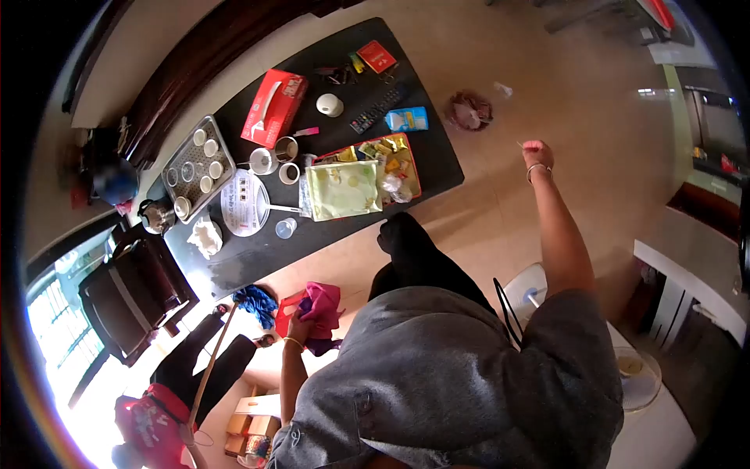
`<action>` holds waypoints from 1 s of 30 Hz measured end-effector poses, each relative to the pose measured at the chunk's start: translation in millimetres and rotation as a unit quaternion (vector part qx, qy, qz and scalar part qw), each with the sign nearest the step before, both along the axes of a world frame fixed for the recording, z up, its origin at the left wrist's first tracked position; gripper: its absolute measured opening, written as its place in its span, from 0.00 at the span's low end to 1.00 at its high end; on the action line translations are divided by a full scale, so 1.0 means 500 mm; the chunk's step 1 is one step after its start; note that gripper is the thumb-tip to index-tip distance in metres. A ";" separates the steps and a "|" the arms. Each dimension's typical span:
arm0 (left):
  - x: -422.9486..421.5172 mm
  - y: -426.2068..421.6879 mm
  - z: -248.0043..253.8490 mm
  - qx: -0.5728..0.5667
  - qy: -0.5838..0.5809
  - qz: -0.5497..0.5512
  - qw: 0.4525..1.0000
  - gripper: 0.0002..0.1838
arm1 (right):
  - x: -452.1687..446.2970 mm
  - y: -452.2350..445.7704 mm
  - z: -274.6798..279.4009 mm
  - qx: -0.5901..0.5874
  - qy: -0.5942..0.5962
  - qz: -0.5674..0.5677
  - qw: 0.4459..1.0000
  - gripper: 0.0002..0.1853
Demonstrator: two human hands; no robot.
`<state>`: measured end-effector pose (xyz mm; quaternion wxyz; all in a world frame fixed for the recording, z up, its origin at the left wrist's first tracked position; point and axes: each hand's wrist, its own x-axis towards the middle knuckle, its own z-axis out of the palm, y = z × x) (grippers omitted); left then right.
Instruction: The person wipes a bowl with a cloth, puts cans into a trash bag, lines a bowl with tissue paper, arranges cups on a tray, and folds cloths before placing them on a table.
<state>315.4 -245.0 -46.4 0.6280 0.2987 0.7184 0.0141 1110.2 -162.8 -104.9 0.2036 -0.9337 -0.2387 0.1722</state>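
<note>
My left hand [301, 327] is low at the left of my body, its fingers wrapped round a bunched pink and purple cloth [320, 310]. A red item [289, 309] shows beside that cloth. Away to the right, my right hand [536, 152] is raised over the floor with its fingers closed; a small thin thing [520, 144] sticks out at the fingertips, too small to name. A bracelet is on each wrist.
The dark table [336, 238] ahead bears a green packet [344, 190], a red box [273, 108] and a metal tray with cups [221, 130]. A reddish bag [469, 111] lies on the floor. Another person [148, 426] is at the lower left.
</note>
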 end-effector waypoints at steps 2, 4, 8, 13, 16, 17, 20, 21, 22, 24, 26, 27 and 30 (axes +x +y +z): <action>0.044 -0.018 0.015 -0.022 -0.039 0.044 0.998 0.29 | 0.011 -0.013 0.025 0.006 -0.025 -0.024 0.999 0.04; 0.100 -0.047 0.058 -0.040 -0.058 0.047 0.996 0.29 | 0.048 -0.023 0.012 0.014 -0.005 -0.016 1.000 0.03; 0.154 -0.161 0.065 -0.009 -0.075 0.089 0.993 0.27 | 0.085 0.017 -0.034 -0.001 0.048 -0.017 0.999 0.03; 0.256 -0.291 0.082 -0.085 -0.009 0.038 0.996 0.19 | 0.115 0.109 -0.120 -0.028 -0.017 0.057 0.998 0.02; 0.399 -0.313 0.105 -0.134 0.040 0.025 0.990 0.18 | 0.153 0.175 -0.217 -0.086 0.000 0.060 0.994 0.02; 0.445 -0.321 0.109 -0.150 0.051 0.031 0.987 0.18 | 0.167 0.193 -0.248 -0.087 0.012 0.050 0.995 0.02; 0.571 -0.333 0.122 -0.188 0.067 0.056 0.978 0.18 | 0.200 0.241 -0.319 -0.084 0.065 0.027 0.994 0.04; 0.606 -0.337 0.132 -0.198 0.071 0.069 0.975 0.18 | 0.212 0.252 -0.346 -0.090 0.043 0.046 0.994 0.04; 0.636 -0.339 0.138 -0.205 0.074 0.079 0.973 0.18 | 0.220 0.267 -0.373 -0.094 0.022 0.065 0.993 0.04; 0.685 -0.343 0.147 -0.212 0.080 0.093 0.969 0.18 | 0.223 0.293 -0.403 -0.137 0.014 0.091 0.986 0.06; 0.721 -0.346 0.157 -0.217 0.083 0.100 0.967 0.17 | 0.229 0.323 -0.415 -0.140 0.037 0.090 0.985 0.08; 0.735 -0.347 0.161 -0.219 0.085 0.102 0.967 0.17 | 0.228 0.326 -0.417 -0.143 0.048 0.089 0.985 0.09; 0.773 -0.362 0.170 -0.220 0.080 0.108 0.966 0.17 | 0.255 0.285 -0.555 -0.110 0.115 0.035 0.987 0.08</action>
